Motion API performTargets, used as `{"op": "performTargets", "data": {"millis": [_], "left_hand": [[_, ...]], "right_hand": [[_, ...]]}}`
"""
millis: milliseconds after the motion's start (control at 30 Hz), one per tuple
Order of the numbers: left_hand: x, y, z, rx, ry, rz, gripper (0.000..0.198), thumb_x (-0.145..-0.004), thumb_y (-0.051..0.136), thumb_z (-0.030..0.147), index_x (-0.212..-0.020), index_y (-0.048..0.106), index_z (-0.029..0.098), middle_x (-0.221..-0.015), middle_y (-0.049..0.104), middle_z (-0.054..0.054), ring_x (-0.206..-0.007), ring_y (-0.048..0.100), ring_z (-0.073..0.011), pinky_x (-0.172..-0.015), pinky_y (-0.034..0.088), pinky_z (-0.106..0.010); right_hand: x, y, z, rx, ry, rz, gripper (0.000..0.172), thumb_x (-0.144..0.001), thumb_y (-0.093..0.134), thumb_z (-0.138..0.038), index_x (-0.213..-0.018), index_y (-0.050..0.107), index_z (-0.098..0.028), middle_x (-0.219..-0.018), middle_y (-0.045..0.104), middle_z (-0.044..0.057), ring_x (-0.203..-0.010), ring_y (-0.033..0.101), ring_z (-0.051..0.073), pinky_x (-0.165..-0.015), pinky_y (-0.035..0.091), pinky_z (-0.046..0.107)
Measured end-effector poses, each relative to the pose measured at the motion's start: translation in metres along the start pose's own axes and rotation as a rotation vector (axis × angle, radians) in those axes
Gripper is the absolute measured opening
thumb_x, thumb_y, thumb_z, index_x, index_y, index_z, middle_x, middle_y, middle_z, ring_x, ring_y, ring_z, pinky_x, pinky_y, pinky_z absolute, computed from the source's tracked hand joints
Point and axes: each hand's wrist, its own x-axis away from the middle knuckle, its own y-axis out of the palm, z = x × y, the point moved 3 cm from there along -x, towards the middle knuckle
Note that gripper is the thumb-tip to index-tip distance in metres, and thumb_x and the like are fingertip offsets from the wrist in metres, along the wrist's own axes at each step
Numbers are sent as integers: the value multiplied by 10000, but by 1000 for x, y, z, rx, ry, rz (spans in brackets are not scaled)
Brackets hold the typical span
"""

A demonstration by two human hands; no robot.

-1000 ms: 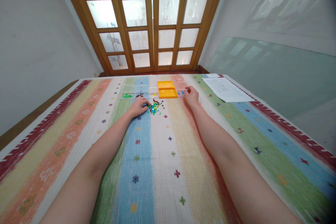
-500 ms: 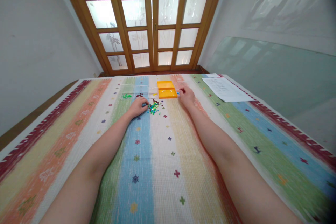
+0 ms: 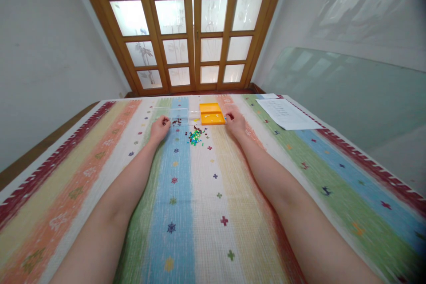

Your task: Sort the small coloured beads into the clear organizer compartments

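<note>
My left hand (image 3: 160,129) is closed in a pinch over the left clear plastic box, and it covers the spot where green pieces lay. Whatever its fingertips hold is too small to make out. Dark brown pieces (image 3: 177,121) lie just right of those fingers. My right hand (image 3: 235,123) is also pinched, beside the right edge of an open yellow box (image 3: 213,121) with small white pieces in it. A bit of blue shows at its fingertips; I cannot tell whether it is held. Between the hands, nearer to me, lies a mixed pile of tiny coloured pieces (image 3: 195,136).
A few yellow pieces (image 3: 196,120) sit in a clear box left of the yellow one. Printed paper sheets (image 3: 286,113) rest at the table's far right. A striped, patterned cloth (image 3: 209,213) covers the table. Behind it stand wooden glazed doors (image 3: 197,35).
My left hand has moved left and away from me, from the mixed pile to the clear box, now hiding the green pieces. My right hand has shifted only slightly.
</note>
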Motion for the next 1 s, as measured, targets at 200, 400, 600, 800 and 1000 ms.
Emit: {"op": "performTargets", "data": {"millis": [200,400,600,800,1000], "left_hand": [[-10,-1,-21,301,-195,109,218,-810,612,267,-1008,656,188,-827,736,-34,-613,647,-152,-618,478,-251],[-13,-3,-26,611,-462,194,255,-786,621,223,-1037,618,179,-919,760,-63,-594,666,-112,-506,447,-189],[-13,-4,-26,639,-459,186,302,-780,633,199,-1081,649,169,-1044,778,-100,-616,680,-103,-503,476,-186],[-9,0,-18,385,-289,127,296,-807,596,242,-1074,709,180,-980,779,-70,-637,654,-144,-614,522,-261],[7,17,21,43,157,-171,230,-874,612,333,-1000,757,207,-968,762,-60,-824,665,-212,-826,535,-341]], "right_hand": [[1,2,0,-10,-30,-24,226,-905,514,-257,-922,735,-211,-924,741,79,-857,635,248,-800,471,349],[3,4,-5,-18,-39,-68,238,-898,509,-250,-945,739,-213,-971,756,82,-875,635,245,-819,478,352],[6,4,-14,-8,-57,-103,239,-893,515,-245,-949,744,-204,-992,757,97,-913,640,250,-856,487,366],[7,3,-18,-31,-69,-133,245,-896,513,-244,-956,746,-198,-994,761,92,-906,650,244,-857,496,367],[8,4,-20,-37,-81,-159,242,-898,519,-248,-962,747,-203,-995,765,87,-903,652,236,-851,508,361]]}}
